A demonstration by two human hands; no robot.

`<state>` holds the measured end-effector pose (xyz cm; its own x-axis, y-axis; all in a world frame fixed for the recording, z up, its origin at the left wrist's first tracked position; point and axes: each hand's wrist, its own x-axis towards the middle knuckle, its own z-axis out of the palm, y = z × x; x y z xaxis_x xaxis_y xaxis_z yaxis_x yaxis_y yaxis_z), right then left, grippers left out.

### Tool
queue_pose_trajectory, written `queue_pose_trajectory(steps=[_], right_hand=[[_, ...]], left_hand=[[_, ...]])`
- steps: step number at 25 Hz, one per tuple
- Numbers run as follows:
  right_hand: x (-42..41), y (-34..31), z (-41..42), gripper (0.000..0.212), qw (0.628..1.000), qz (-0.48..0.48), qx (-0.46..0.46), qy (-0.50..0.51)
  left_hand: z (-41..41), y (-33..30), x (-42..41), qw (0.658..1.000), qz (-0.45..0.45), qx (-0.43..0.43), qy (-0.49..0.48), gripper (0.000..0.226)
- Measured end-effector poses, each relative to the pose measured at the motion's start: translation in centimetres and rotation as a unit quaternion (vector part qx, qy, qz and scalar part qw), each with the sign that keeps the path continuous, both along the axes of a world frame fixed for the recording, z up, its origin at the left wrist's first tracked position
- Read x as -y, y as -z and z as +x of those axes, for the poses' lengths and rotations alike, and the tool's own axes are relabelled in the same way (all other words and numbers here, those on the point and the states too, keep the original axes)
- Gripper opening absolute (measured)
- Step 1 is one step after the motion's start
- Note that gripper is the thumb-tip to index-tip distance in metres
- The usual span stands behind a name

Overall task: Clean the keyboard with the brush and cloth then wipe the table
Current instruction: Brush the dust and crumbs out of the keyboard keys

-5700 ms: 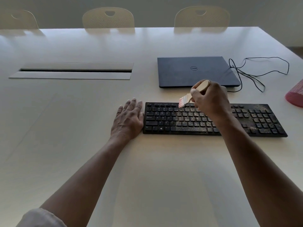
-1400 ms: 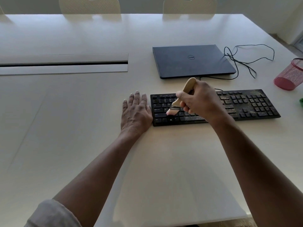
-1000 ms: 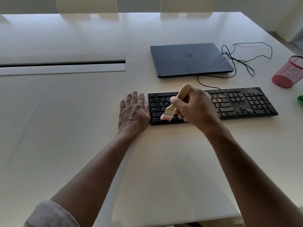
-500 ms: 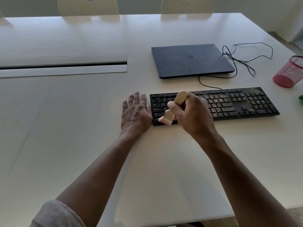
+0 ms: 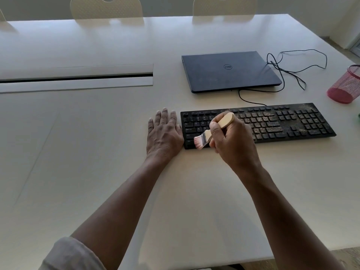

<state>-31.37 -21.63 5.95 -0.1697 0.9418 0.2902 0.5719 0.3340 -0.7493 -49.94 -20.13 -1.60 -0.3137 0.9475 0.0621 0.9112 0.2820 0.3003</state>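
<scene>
Both forearms reach forward over the worktop (image 5: 97,152): the left hand (image 5: 164,131) lies flat, fingers (image 5: 165,116) straight and slightly spread, against the dusty keyboard (image 5: 272,123)'s left end, while the right hand (image 5: 231,141) curls its fingers around the brush (image 5: 214,130) handle, bristles on the near-left keys.

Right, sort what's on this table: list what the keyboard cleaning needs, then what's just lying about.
In use:
keyboard, right half dusty
brush, held by the right hand
left hand, flat on the table beside the keyboard's left end

Lying about:
closed laptop
black cable
pink mesh cup

No cloth clearly in view.
</scene>
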Motion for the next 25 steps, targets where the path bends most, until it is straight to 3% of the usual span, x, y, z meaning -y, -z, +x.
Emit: queue_pose_trajectory(steps=[3, 7, 13, 18, 23, 25], right_hand=[[-0.3, -0.1, 0.6, 0.016, 0.995, 0.054, 0.060, 0.054], [-0.2, -0.6, 0.7, 0.012, 0.998, -0.054, -0.042, -0.013], [-1.3, -1.5, 2.0, 0.013, 0.991, 0.068, 0.109, 0.037], [-3.1, -2.7, 2.9, 0.014, 0.996, -0.075, 0.017, -0.038], [-4.6, -3.3, 3.7, 0.018, 0.983, 0.013, 0.184, -0.024], [-5.6, -4.0, 4.4, 0.018, 0.986, -0.016, 0.162, -0.041]], left_hand=[[0.0, -0.1, 0.1, 1.000, 0.000, 0.004, 0.001, 0.057], [0.0, 0.0, 0.1, 1.000, -0.001, 0.003, 0.001, 0.057], [0.0, 0.1, 0.1, 1.000, 0.001, 0.003, 0.001, 0.057], [0.1, 0.0, 0.1, 1.000, -0.004, -0.001, -0.005, 0.056], [0.4, -0.3, 0.1, 1.000, -0.008, -0.002, -0.018, 0.056], [0.5, -0.4, 0.1, 1.000, -0.008, -0.007, -0.021, 0.056]])
